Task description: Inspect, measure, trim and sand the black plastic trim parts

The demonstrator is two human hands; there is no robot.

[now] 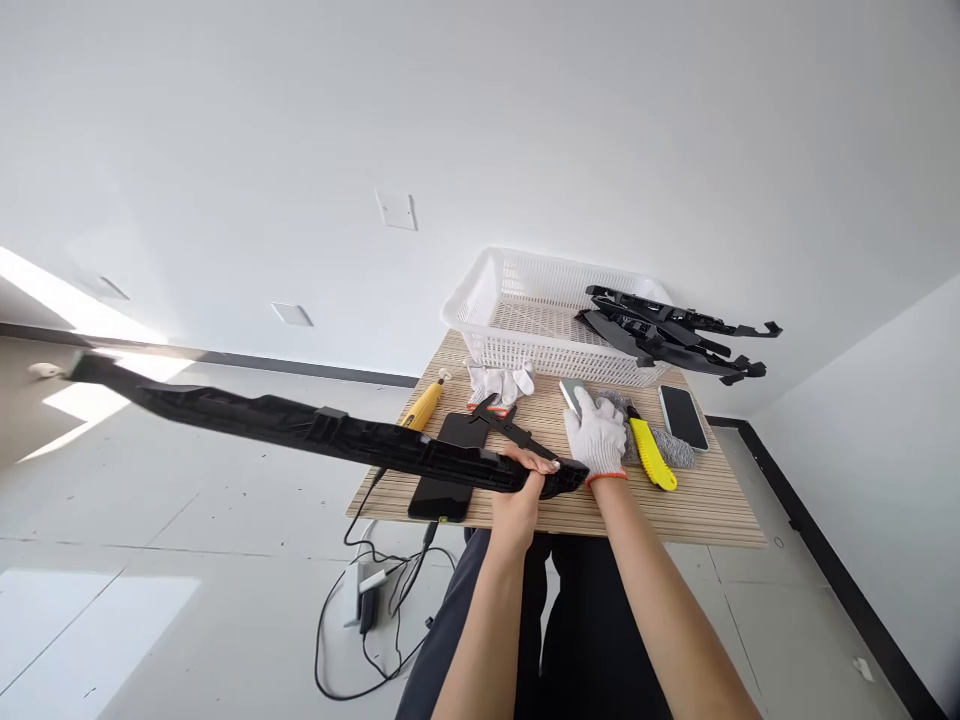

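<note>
The person is sitting at a small wooden tabletop (705,500). The left hand (525,482) is bare and is clamping around the near end of a long black plastic strip (300,425), with the fingers curling over its top edge. From that grip the strip is reaching out toward 9 o'clock, well past the tabletop's edge and over the floor, and is rising slightly toward its far tip.

The right hand (598,432) is wearing a white knit glove. It is lying palm down just beside the strip's near end, at about 1 o'clock from the left hand. It is pressing on a grey cloth (675,448), and a small pale block (571,392) is showing at its fingertips; whether the fingers are closing on anything cannot be told.

A yellow utility knife (652,455) is lying at 3 o'clock of the gloved hand, on the cloth, with a phone (682,416) just beyond it. At 12 o'clock a white basket (480,290) is holding more black plastic parts (667,335), which are sticking out over its right rim. A pair of white gloves (499,382) and a yellow pen-shaped tool (424,405) are lying at 11 o'clock of the left hand.
</note>
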